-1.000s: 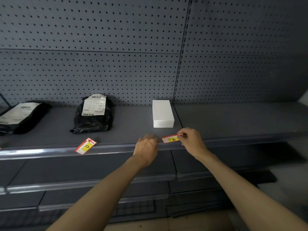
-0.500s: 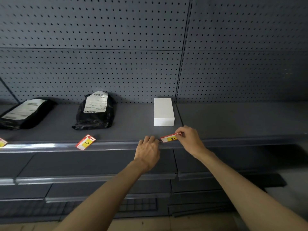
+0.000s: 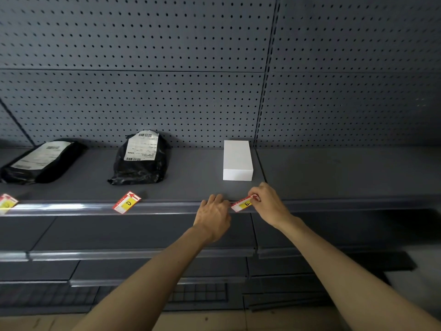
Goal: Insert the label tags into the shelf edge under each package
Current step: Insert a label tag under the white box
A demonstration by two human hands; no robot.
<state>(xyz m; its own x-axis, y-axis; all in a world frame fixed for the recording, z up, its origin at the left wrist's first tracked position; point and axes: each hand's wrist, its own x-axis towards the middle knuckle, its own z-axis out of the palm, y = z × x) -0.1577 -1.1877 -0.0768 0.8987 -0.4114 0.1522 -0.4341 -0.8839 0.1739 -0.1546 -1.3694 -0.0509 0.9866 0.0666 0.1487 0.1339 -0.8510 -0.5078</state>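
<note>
Red-and-white paper label tag marked E [image 3: 243,204] sits tilted at the grey metal shelf edge [image 3: 167,207], below the white rectangular box [image 3: 237,161]. The right hand [image 3: 268,205] pinches its right end; the left hand [image 3: 213,215], fingers curled on the edge, touches its left end. Fingertips hide the slot.

Both bare forearms stretched forward and up from the bottom edge, converging toward the middle. Left hand [image 3: 213,217] palm down, back of the hand facing the camera, fingers [image 3: 216,199] curled forward with the tips bent over and out of sight. Right hand [image 3: 268,205] just beside it, slightly higher, wrist angled inward, thumb and forefinger closed in a pinch on a small tag [image 3: 242,204]. Hands near each other, not touching.
</note>
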